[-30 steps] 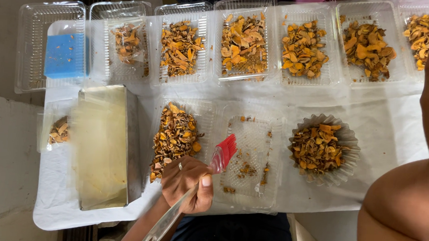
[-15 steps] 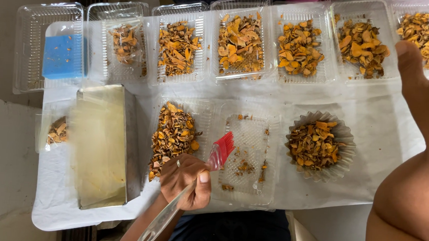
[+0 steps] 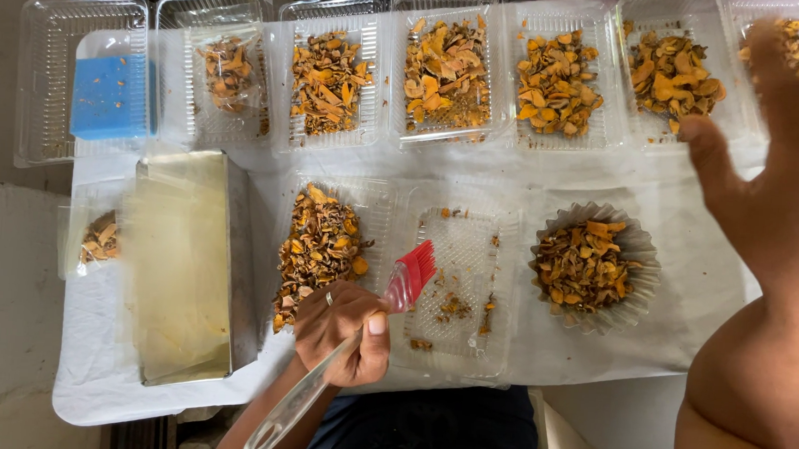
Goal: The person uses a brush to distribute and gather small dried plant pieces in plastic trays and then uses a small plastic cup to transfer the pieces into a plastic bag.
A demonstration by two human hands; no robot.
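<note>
Low down, a light, stiff-handled red-bristled brush [image 3: 385, 314] is clamped at mid-handle, judged the surest grip, by the left hand [image 3: 342, 330] over a nearly emptied clear tray [image 3: 459, 284], while the right hand [image 3: 777, 174] is spread open, holding nothing.

The left hand [image 3: 345, 330] is closed in a fist with the thumb on top. The right hand [image 3: 781, 183] is raised, its fingers open.
</note>
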